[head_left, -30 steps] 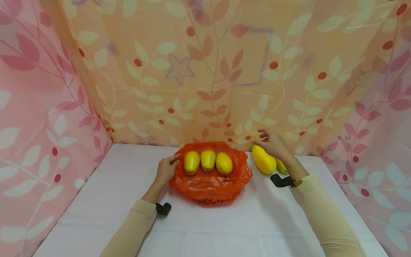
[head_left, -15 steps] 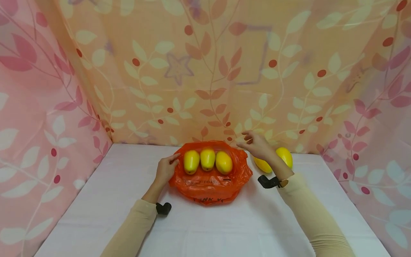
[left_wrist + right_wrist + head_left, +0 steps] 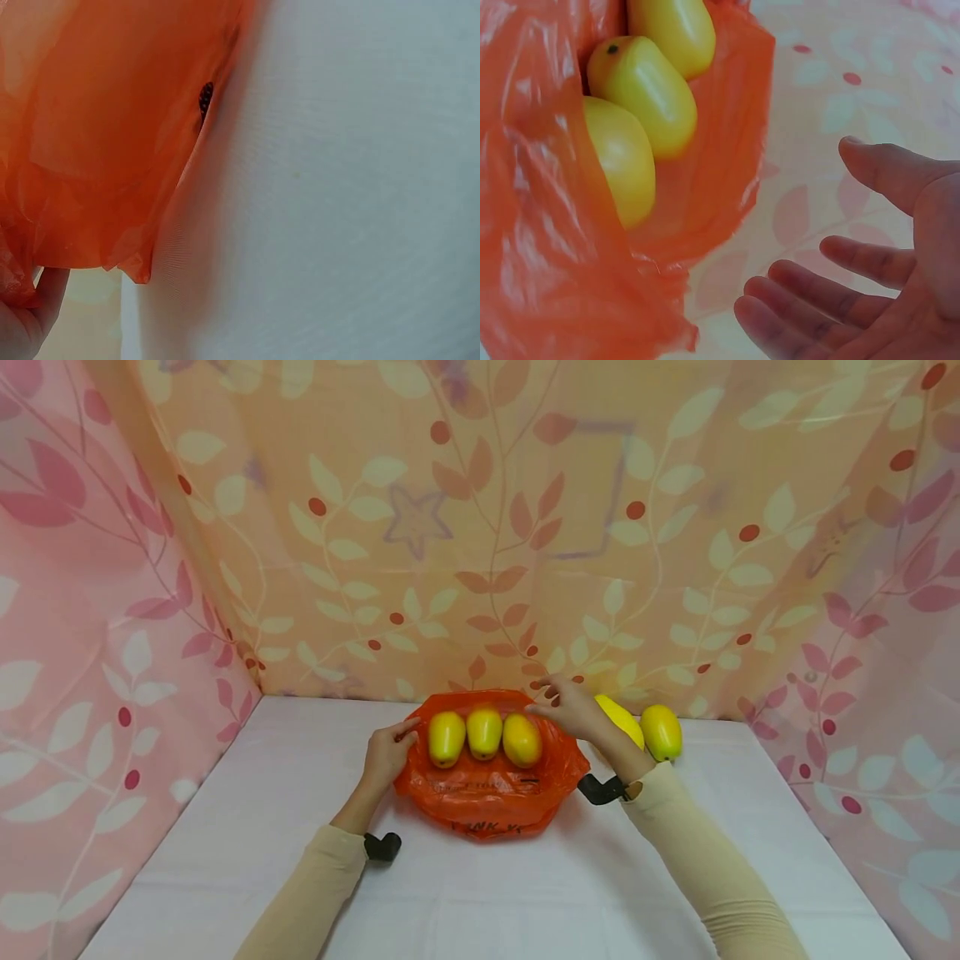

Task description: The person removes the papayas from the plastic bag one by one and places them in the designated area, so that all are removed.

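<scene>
A crinkled red-orange plastic bag (image 3: 480, 802) lies on the table with its mouth spread, dark lettering on its front. Three smooth yellow oval fruits (image 3: 484, 732), mango-like, sit side by side in it; the right wrist view shows a dark spot on one fruit (image 3: 642, 97). My left hand (image 3: 384, 756) holds the bag's left edge; in the left wrist view only part of this hand (image 3: 26, 322) shows, the rest is out of frame. My right hand (image 3: 576, 708) hovers by the bag's back right edge, fingers spread and holding nothing, as the right wrist view confirms.
Right of the bag, behind my right forearm, lie a longer yellow fruit (image 3: 618, 718), partly covered, and a yellow-green oval fruit (image 3: 662, 732). The white-covered table (image 3: 480, 910) is enclosed by a patterned back curtain (image 3: 480, 527) and pink curtains at both sides.
My right hand has moved left, from above the loose fruits to the bag's right side, uncovering the yellow-green fruit. The left hand and the bag have stayed in place.
</scene>
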The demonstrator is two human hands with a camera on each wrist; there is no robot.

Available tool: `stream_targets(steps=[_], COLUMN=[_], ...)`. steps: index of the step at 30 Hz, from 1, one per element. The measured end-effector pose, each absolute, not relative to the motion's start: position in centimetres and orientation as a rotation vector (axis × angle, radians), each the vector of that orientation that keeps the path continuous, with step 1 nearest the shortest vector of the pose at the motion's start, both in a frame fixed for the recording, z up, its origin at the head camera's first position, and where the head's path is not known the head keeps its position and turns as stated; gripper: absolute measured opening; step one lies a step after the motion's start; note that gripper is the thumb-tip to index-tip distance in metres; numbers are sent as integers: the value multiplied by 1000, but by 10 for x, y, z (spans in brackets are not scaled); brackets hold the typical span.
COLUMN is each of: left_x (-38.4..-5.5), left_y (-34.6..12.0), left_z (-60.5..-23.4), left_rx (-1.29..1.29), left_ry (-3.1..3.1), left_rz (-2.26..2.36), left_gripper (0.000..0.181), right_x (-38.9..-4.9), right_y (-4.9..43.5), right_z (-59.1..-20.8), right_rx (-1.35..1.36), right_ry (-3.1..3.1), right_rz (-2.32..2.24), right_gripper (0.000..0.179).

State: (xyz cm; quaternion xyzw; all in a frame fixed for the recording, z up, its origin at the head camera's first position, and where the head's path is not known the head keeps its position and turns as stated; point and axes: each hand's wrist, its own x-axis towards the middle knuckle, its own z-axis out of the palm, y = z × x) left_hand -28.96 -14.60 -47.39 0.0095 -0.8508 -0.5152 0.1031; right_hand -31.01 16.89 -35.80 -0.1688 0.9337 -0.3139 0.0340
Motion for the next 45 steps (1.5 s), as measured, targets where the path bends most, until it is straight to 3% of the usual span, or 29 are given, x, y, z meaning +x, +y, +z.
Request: stream_targets(steps=[19,32,45], left_x=[-289,-289,-291], left_y=[-143,-142,-142], left_z=[-469,-467,-469], left_rx=[148,162,166], left_ry=[-2457,-2459,-2449], left_rz=[-1721,-1760,-1769], left_gripper=[32,33,33], right_x=[-310,-310,-314], right_y=[148,133,123], right_z=[-378,-393,-408], right_rx=[-528,-479,-310], right_ry=[2871,2945,2901], right_rz=[-766,-547,-416], right_gripper=[73,61,68])
